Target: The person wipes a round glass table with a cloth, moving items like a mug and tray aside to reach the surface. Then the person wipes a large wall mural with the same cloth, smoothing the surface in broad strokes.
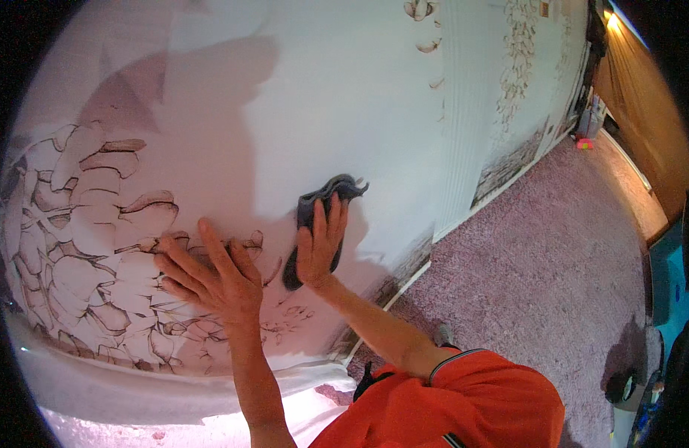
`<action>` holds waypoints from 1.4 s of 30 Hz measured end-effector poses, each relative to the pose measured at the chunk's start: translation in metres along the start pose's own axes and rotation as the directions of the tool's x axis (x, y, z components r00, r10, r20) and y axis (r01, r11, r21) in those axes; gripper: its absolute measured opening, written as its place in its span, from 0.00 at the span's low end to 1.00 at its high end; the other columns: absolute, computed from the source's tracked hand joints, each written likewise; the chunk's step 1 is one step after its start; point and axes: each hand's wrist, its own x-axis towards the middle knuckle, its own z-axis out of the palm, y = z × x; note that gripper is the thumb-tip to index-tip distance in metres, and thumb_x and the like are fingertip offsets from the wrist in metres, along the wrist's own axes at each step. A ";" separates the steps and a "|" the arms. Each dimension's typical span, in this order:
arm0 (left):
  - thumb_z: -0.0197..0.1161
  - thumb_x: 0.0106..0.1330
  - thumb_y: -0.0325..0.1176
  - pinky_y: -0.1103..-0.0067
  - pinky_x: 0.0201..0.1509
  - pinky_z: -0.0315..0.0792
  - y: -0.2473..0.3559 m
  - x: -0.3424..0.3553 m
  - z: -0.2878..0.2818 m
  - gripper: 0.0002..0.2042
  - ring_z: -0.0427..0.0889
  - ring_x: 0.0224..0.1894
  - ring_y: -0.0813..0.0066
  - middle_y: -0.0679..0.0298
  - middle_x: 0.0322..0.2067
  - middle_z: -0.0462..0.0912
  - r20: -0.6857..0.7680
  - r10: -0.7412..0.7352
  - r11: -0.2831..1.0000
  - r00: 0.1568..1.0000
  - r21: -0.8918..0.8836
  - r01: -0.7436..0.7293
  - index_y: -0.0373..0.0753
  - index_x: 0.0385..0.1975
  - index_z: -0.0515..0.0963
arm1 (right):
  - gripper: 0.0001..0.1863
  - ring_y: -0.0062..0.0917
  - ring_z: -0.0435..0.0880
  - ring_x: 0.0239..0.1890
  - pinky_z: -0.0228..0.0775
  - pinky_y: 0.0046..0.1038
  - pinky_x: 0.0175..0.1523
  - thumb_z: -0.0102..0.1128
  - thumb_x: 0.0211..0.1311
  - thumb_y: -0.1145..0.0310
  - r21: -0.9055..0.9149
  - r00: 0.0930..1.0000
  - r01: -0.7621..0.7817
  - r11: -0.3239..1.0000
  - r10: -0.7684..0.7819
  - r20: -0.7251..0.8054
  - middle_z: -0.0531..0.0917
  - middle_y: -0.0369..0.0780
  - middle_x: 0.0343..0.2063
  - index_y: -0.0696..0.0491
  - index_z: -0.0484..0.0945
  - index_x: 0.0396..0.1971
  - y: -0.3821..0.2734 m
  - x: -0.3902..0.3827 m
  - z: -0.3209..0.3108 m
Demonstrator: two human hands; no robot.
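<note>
In the head view, my right hand (322, 243) presses a folded dark grey cloth (307, 216) against a pale wall (344, 97). Its fingers lie nearly flat over the cloth, whose wavy upper edge sticks out past the fingertips. To the left, my left hand (217, 276) rests with spread fingers on the wall's printed flower pattern (105, 224) and holds nothing. The petals are drawn in brown outline. Shadows fall across the wall around both hands.
Along the wall's base runs a white skirting board (501, 183), with a mottled purplish carpet (523, 254) beside it. A brown curtain (643, 97) hangs at the far right. A teal object (669, 276) stands at the right edge. White fabric (172, 396) lies at the lower left.
</note>
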 end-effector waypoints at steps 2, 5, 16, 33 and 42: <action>0.50 0.81 0.54 0.40 0.77 0.43 0.002 0.001 -0.001 0.26 0.49 0.80 0.32 0.43 0.79 0.52 0.010 0.020 1.000 1.000 -0.023 -0.020 0.53 0.74 0.70 | 0.28 0.64 0.54 0.76 0.43 0.63 0.77 0.45 0.79 0.60 0.017 0.999 -0.029 0.999 0.029 -0.017 0.59 0.57 0.76 0.57 0.66 0.72 -0.008 -0.021 0.002; 0.50 0.81 0.50 0.47 0.80 0.37 0.003 0.006 -0.006 0.25 0.50 0.80 0.36 0.42 0.77 0.57 -0.010 0.049 0.997 0.999 -0.054 -0.049 0.52 0.73 0.71 | 0.29 0.60 0.48 0.79 0.38 0.57 0.79 0.42 0.80 0.61 0.039 0.998 -0.042 0.998 0.040 0.044 0.55 0.57 0.78 0.59 0.64 0.74 -0.015 -0.047 -0.003; 0.52 0.80 0.51 0.48 0.81 0.32 0.006 -0.005 0.002 0.24 0.51 0.81 0.41 0.47 0.78 0.58 0.055 0.122 0.988 0.991 -0.103 -0.116 0.57 0.73 0.72 | 0.30 0.51 0.52 0.79 0.40 0.47 0.81 0.40 0.81 0.60 0.044 0.848 -0.509 0.860 0.509 -0.149 0.56 0.56 0.77 0.59 0.61 0.76 0.033 0.004 -0.002; 0.52 0.80 0.52 0.50 0.81 0.31 0.015 -0.001 -0.007 0.23 0.53 0.80 0.42 0.46 0.76 0.61 0.074 0.112 0.993 0.991 -0.046 -0.109 0.54 0.70 0.76 | 0.30 0.59 0.54 0.77 0.43 0.51 0.80 0.44 0.80 0.62 0.070 0.782 -0.562 0.824 0.557 -0.278 0.56 0.60 0.76 0.57 0.61 0.76 0.066 0.041 0.001; 0.58 0.78 0.50 0.48 0.81 0.32 0.020 -0.010 0.001 0.23 0.54 0.79 0.39 0.44 0.75 0.64 0.040 0.085 0.996 0.996 0.007 -0.085 0.50 0.68 0.77 | 0.31 0.60 0.46 0.80 0.33 0.59 0.80 0.40 0.81 0.58 -0.049 0.992 -0.129 0.990 0.130 0.000 0.52 0.58 0.78 0.58 0.61 0.76 0.060 0.031 -0.011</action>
